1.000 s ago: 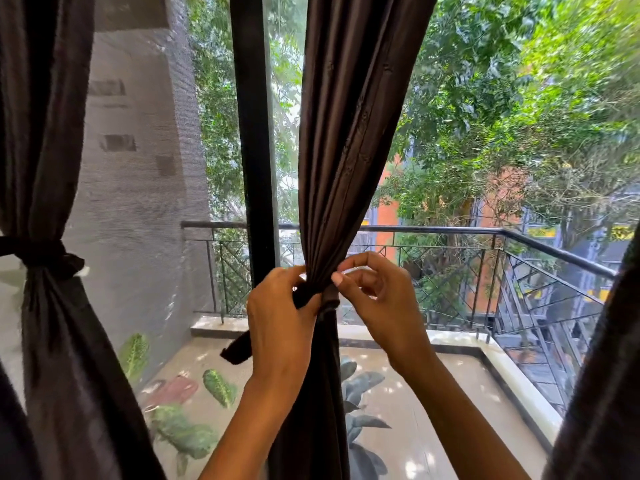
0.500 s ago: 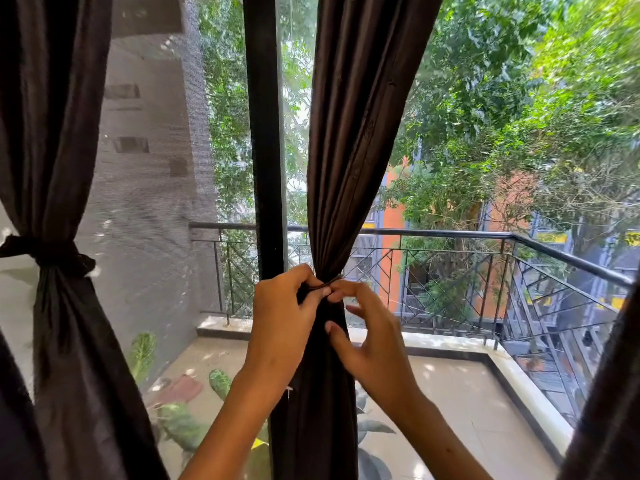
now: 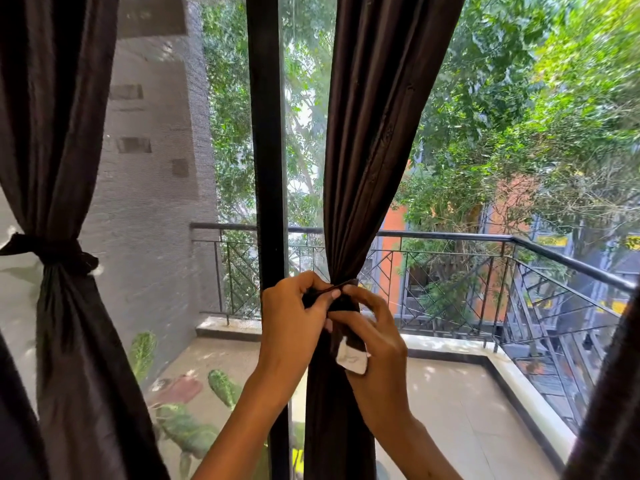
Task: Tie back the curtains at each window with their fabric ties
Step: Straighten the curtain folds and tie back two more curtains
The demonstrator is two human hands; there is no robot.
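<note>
The middle curtain (image 3: 374,140) hangs top to bottom, long axis running 12 to 6, fanning wide up top and cinched to a narrow waist just below centre so the glass on both sides stays open. Over at 9 o'clock the left curtain (image 3: 65,133) is already bunched the same way, with its knotted tie (image 3: 52,252) sitting across it, so that one looks done.

Both hands meet at the waist of the middle one, about 6 o'clock of the frame's centre. The left hand (image 3: 292,323) is curled, pinching one end of the fabric tie (image 3: 341,289), which runs crosswise, 9 to 3, around the bunch. The right hand (image 3: 372,336) pinches the other end from the 3 o'clock side, with a white label (image 3: 353,358) poking out under its fingers (care tag, I guess). Looks like the knot is getting snugged, not finished yet.
</note>
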